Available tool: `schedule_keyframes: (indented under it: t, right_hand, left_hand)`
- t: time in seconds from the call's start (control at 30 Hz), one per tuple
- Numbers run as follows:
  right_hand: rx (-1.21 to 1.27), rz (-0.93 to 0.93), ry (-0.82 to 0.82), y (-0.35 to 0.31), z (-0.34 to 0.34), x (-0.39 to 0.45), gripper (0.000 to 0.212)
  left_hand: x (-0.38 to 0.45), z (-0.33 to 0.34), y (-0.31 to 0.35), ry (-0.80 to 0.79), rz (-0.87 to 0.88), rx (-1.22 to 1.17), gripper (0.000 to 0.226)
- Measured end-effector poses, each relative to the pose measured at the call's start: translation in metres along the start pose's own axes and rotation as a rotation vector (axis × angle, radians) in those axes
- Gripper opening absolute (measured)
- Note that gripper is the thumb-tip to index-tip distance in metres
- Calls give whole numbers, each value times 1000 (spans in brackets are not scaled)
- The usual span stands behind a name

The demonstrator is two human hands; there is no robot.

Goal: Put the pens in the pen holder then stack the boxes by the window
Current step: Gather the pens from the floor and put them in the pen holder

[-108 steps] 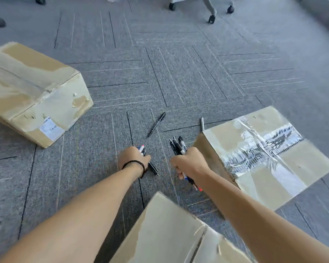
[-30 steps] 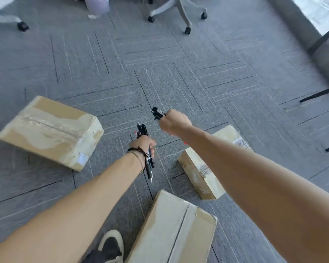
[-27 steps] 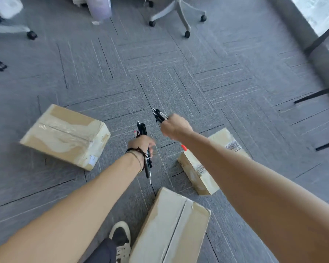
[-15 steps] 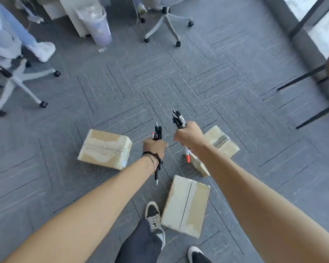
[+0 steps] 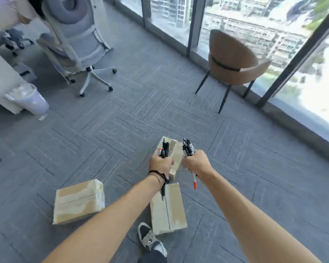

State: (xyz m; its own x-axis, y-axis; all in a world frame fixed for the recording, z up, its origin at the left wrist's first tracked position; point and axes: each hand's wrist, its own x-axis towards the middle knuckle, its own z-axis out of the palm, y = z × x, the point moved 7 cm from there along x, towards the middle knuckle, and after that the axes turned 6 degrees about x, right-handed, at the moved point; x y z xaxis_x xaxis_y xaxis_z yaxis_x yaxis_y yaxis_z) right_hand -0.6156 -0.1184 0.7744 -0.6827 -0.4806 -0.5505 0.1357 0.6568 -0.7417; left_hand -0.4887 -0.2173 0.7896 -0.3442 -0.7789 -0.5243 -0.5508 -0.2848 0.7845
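Both arms reach forward from the bottom of the frame, and each fist is closed around its own bunch of pens. The left hand [image 5: 160, 165], with dark cords round its wrist, grips a bundle of black pens [image 5: 164, 149] whose upper ends stick up above the knuckles, while one tip pokes out below the wrist. The right hand [image 5: 195, 164], just beside it, holds a second bundle [image 5: 188, 149] fanned upward, and a white pen with a red end [image 5: 194, 182] hangs down beneath the palm. Three cardboard boxes lie on the grey carpet floor [image 5: 112, 133] under the hands: one box [image 5: 78, 201] at lower left, a narrower box [image 5: 167, 207] at lower centre next to a grey shoe [image 5: 147, 237], and a third box [image 5: 174, 151] partly hidden behind the two hands. A brown tub chair [image 5: 231, 59] stands at upper right close to the window [image 5: 254, 21], well apart from the boxes. A grey office chair [image 5: 78, 44] sits at upper left, with a lined waste bin [image 5: 29, 99] at the left edge.
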Motion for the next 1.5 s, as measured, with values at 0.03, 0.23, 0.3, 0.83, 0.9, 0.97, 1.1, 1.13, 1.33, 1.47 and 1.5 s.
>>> schedule_keyframes:
  t: [0.03, 0.23, 0.3, 0.83, 0.9, 0.97, 1.1, 1.13, 1.33, 1.47, 1.5]
  right_hand:
    - [23, 1, 24, 11, -22, -13, 24]
    - [112, 7, 174, 96, -150, -99, 35]
    - [122, 34, 247, 131, -196, -134, 38]
    - [536, 218, 732, 381, -455, -338, 44]
    - [555, 276, 809, 409, -487, -352, 42]
    - [578, 342, 882, 436, -521, -365, 39]
    - [593, 419, 999, 481, -589, -391, 30]
    - [601, 427, 1025, 491, -606, -398, 30]
    - [595, 535, 1217, 540, -697, -462, 32]
    - [582, 649, 1297, 579, -728, -515, 27]
    - [594, 671, 1324, 591, -735, -528, 25]
  left_hand:
    - [-16, 18, 1, -31, 6, -7, 19]
    - [-143, 127, -2, -184, 108, 87, 14]
    - [-185, 163, -1, -226, 187, 142, 29]
    - [-447, 461, -17, -774, 510, 583, 26]
    - [-472, 502, -19, -842, 538, 637, 24]
    - [-496, 546, -20, -912, 556, 684, 22]
    - [-545, 635, -11, -1048, 640, 764, 19]
    - [-558, 657, -8, -1088, 653, 779, 19]
    - [-641, 777, 5, -1248, 837, 924, 18]
    - [-709, 827, -11, -1368, 896, 966, 20]
    - [-727, 837, -19, -1399, 896, 964, 19]
